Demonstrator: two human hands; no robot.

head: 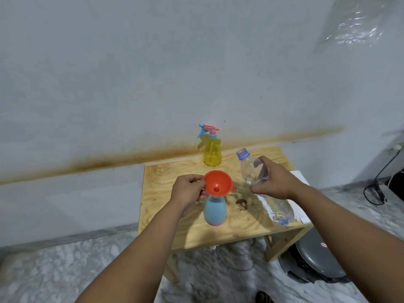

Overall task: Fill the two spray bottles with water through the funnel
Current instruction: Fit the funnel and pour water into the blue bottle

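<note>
The left hand [188, 190] pinches the rim of the orange funnel [218, 183], which sits in the neck of the blue spray bottle [215, 212] on the wooden table [166, 171]. The right hand [277, 181] grips an uncapped clear water bottle [251, 167], apart from the funnel. It looks almost empty, though this is hard to judge. The yellow spray bottle [211, 153] stands behind with its sprayer on. To pour well, the person should bring the mouth over the funnel centre and tilt slowly.

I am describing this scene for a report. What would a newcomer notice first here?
First the orange funnel, sitting in the blue spray bottle at the table's middle, pinched at its rim by the left hand. Next, the right hand holds an open clear water bottle. A yellow spray bottle stands behind.
</note>
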